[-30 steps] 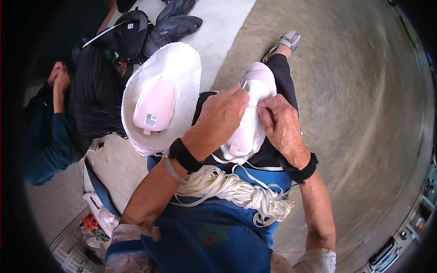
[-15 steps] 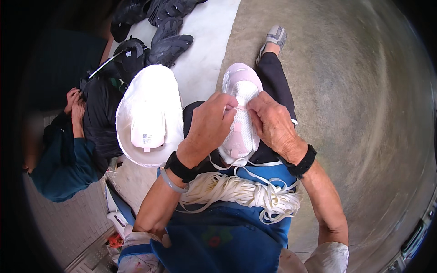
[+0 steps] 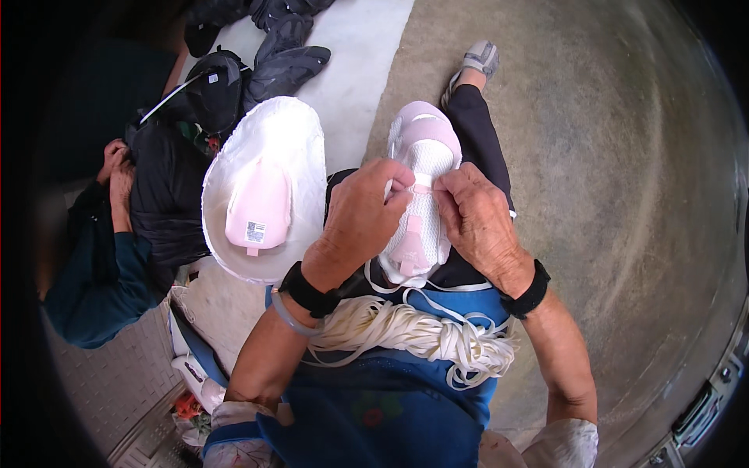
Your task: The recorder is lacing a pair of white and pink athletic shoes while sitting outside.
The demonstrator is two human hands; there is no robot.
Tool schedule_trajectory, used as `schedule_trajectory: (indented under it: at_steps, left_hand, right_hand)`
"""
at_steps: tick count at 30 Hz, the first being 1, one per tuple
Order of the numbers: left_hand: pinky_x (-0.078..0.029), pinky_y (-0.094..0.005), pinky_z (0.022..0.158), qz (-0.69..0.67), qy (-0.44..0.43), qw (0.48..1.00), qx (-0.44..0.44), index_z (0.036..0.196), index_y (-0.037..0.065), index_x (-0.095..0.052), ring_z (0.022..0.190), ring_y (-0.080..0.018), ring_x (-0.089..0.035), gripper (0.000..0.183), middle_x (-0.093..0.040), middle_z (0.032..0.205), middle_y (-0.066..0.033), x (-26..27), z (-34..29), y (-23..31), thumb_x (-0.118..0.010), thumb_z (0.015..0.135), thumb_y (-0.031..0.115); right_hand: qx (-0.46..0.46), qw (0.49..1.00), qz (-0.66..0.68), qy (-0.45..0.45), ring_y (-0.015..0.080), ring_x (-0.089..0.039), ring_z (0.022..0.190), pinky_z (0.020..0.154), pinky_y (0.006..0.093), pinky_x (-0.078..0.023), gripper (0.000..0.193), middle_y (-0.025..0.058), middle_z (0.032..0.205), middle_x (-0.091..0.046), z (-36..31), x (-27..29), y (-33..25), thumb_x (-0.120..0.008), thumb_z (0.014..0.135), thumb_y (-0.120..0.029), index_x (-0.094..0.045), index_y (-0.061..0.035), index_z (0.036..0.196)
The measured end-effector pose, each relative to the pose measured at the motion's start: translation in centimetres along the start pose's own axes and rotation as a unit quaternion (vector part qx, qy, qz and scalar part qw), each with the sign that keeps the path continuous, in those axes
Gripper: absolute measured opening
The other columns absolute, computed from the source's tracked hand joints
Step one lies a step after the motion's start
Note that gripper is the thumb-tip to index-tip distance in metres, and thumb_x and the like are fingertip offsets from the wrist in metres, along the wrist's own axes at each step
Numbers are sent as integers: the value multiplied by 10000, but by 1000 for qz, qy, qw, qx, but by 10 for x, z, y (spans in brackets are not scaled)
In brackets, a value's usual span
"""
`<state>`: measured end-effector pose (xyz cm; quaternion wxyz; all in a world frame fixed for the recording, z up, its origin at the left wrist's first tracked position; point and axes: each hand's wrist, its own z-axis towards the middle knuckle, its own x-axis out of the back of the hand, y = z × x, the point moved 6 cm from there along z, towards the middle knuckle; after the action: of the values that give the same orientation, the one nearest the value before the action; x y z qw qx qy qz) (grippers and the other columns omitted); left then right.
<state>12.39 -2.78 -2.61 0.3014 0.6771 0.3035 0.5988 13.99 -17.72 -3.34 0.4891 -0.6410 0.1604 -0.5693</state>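
A pink-and-white mesh shoe [image 3: 409,230] rests across my lap, its toe pointing away from me. My left hand [image 3: 367,207] is closed in a pinch at the left side of the lacing, with a bit of white shoelace showing at its fingers. Opposite it, my right hand [image 3: 477,218] pinches at the shoe's right edge; its fingertips hide most of the lace there. A short white strip crosses the tongue between the two hands. Below the shoe, a bundle of cream-white shoelaces [image 3: 390,324] lies on my blue apron, with loose ends trailing up toward the shoe.
To the left stands a white oval tub [image 3: 308,168] with another pink shoe [image 3: 259,207] inside. Several black shoes [image 3: 289,74] lie on a white sheet [image 3: 363,70] beyond it. A co-worker in a dark green top [image 3: 97,285] sits at far left, hands together.
The view has shifted slightly. Both hands have moved a little to the right with the shoe and remain pinched at its lacing.
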Motion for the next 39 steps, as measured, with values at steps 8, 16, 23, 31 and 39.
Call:
schedule_trajectory:
  at_steps: [8,16,23,31,39]
  left_hand:
    - [-492,-358,642,37,5,997,-65,902,56,-583,734,-283,-628,140,-602,832,-104,-2,3,10,-663,790,35]
    - [-492,-365,647,19,8,999,-46,895,51,-586,734,-290,-629,132,-611,821,-109,0,2,6,-663,788,37]
    - [-497,-372,667,-5,11,1000,5,900,49,-598,755,-306,-632,142,-635,839,-116,4,1,-4,-660,773,33]
    - [-484,-393,667,13,2,1000,-24,884,47,-588,762,-325,-620,108,-617,833,-119,5,3,3,-644,791,40]
    - [-448,-402,680,46,-53,994,-78,901,11,-548,789,-358,-576,76,-569,853,-169,3,7,9,-580,842,46]
  right_hand:
    - [73,997,15,5,391,-595,722,639,431,-501,91,197,845,-559,-1,4,0,-612,805,-2,-594,15,892]
    - [55,998,24,-9,397,-588,738,641,435,-491,156,194,859,-548,5,-4,-2,-607,784,34,-596,10,938]
    - [67,995,-67,-34,376,-586,760,672,433,-481,235,172,830,-555,7,-11,-29,-597,681,76,-555,-17,893]
    - [-14,998,-63,-6,381,-583,786,679,445,-473,236,183,834,-547,2,-2,-13,-626,767,0,-553,15,992]
    - [-40,999,5,-18,387,-581,790,696,445,-477,248,214,884,-532,-4,-4,-7,-639,783,-44,-555,25,1007]
